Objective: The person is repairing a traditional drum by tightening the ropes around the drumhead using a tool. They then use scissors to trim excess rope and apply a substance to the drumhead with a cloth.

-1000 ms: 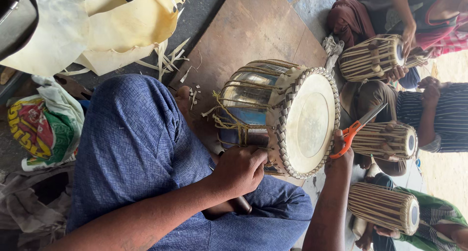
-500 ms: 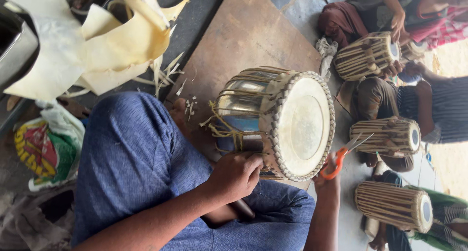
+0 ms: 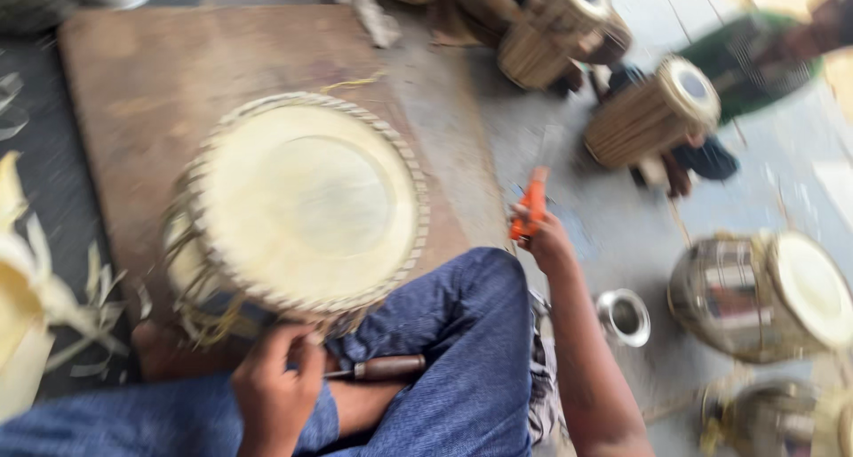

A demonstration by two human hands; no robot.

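A drum [image 3: 302, 199] with a pale skin head and a laced rim rests between my knees on a wooden board [image 3: 142, 75]. The picture is blurred. My left hand [image 3: 275, 390] is closed at the drum's near rim, gripping a tool with a brown wooden handle [image 3: 384, 366] that lies across my blue trouser leg. My right hand [image 3: 544, 239] is off to the right of the drum, apart from it, and holds an orange-handled cutting tool [image 3: 531, 206] pointing up.
Strap-laced drums [image 3: 653, 111] lie at the upper right beside a person in green [image 3: 755, 57]. Metal-bodied drums [image 3: 764, 293] stand at the right, with a small metal cup [image 3: 625, 317] by my elbow. Pale hide scraps [image 3: 22, 297] lie at the left.
The view has swung round, so the drum head now faces the camera. My right hand with the orange tool has come away from the drum's rim. My left hand stays at the rim.
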